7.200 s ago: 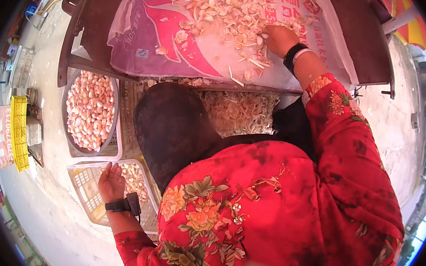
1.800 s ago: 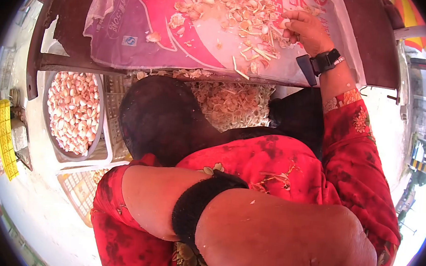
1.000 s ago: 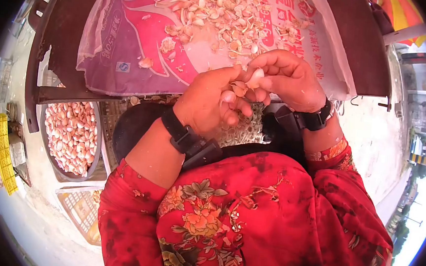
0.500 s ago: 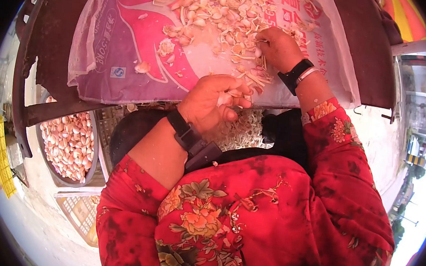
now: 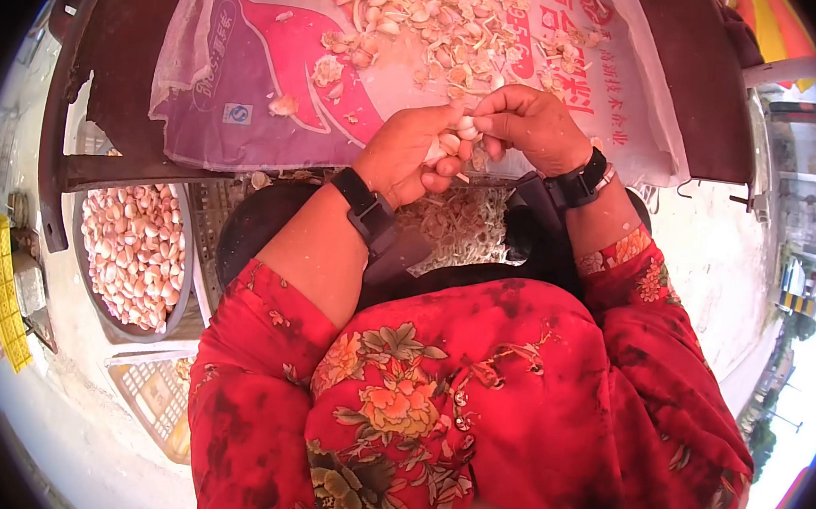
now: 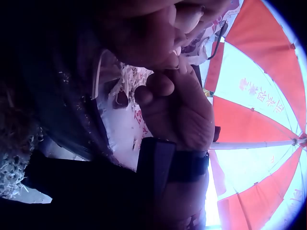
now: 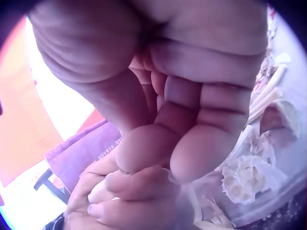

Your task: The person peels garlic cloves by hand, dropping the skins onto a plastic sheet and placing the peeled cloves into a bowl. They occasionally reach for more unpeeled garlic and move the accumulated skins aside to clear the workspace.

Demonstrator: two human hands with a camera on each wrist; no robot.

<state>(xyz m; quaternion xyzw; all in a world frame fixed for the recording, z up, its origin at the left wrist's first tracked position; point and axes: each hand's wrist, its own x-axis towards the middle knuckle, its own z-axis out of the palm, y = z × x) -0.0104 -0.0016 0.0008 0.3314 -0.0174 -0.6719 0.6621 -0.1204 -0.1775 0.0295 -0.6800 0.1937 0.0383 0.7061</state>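
My left hand [image 5: 404, 155] is in front of the table's near edge, its fingers curled around several garlic cloves [image 5: 449, 144]. My right hand [image 5: 541, 131] meets it from the right, thumb and forefinger pinching a pale clove [image 5: 466, 126] beside the left fingertips. In the left wrist view, a clove [image 6: 189, 18] shows between the left fingers, with the right hand [image 6: 180, 105] close by. The right wrist view has the right hand's bent fingers [image 7: 201, 148] over the left hand [image 7: 129, 206], hiding most of the pinched clove. Beyond the hands lies a heap of garlic cloves and skins [image 5: 443, 21].
A printed sack [image 5: 245, 144] covers the table [image 5: 118, 73]. At the lower left stand a round basin [image 5: 180, 309] of cloves and a plastic basket [image 5: 148, 392]. Peelings [image 5: 466, 230] lie below the table edge. A red-and-white umbrella [image 6: 259, 115] is overhead.
The left hand, earlier over the basket, came up to the table edge. Half a second ago the right hand was at the heap; it has returned to the left hand with a clove.
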